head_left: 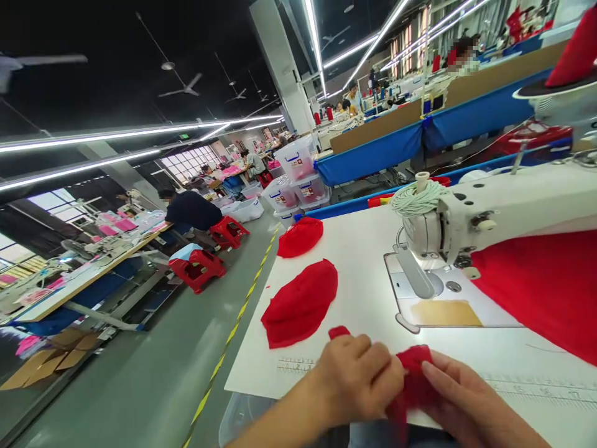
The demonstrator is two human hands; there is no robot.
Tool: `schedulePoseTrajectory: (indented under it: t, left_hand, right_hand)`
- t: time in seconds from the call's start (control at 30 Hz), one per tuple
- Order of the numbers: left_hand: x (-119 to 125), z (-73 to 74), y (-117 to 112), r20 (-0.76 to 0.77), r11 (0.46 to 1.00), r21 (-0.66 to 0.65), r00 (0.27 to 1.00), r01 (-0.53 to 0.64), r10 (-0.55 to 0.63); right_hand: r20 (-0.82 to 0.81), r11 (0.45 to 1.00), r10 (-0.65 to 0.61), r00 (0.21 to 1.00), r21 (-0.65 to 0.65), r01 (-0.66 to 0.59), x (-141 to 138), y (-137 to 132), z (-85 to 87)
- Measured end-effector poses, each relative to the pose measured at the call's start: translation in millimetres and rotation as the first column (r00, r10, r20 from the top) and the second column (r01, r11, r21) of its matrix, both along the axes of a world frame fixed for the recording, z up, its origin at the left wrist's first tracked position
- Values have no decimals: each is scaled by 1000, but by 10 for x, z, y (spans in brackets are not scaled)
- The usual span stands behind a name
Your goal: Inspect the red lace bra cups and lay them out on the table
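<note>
Both my hands grip one piece of red fabric (413,379) over the front edge of the white sewing table (364,292). My left hand (357,376) is curled into a fist around it, with a bit of red poking out beyond the knuckles. Thumb and fingers of my right hand (454,395) pinch the other end. Left of my hands lie two red fabric pieces, a larger one (303,305) and a smaller one (301,236) behind it. A white sewing machine (466,218) stands at the right, with a big red cloth (545,286) under its arm.
A printed ruler scale (536,389) runs along the table's front edge. Below the left corner is a clear plastic bin (242,410). Stacked clear boxes (298,162) stand behind. Across the aisle, a seated person (193,208) works near red stools (198,270).
</note>
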State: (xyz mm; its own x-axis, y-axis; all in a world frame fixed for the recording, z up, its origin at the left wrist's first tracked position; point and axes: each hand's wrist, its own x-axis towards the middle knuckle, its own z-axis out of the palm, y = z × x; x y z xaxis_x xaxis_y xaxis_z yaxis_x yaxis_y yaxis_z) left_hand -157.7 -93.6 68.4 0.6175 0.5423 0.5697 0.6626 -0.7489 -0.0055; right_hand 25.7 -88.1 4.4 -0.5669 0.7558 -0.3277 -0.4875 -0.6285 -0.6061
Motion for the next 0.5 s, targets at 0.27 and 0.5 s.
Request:
schedulePoseTrajectory:
  t: [0.27, 0.5]
  left_hand:
    - [189, -61, 46, 360, 340, -914, 828, 220, 431]
    - [222, -93, 297, 348, -38, -829, 569, 557, 745]
  right_hand:
    - [244, 997, -41, 969, -59, 57, 293, -45, 95]
    - [183, 998, -12, 983, 58, 1, 513, 248, -112]
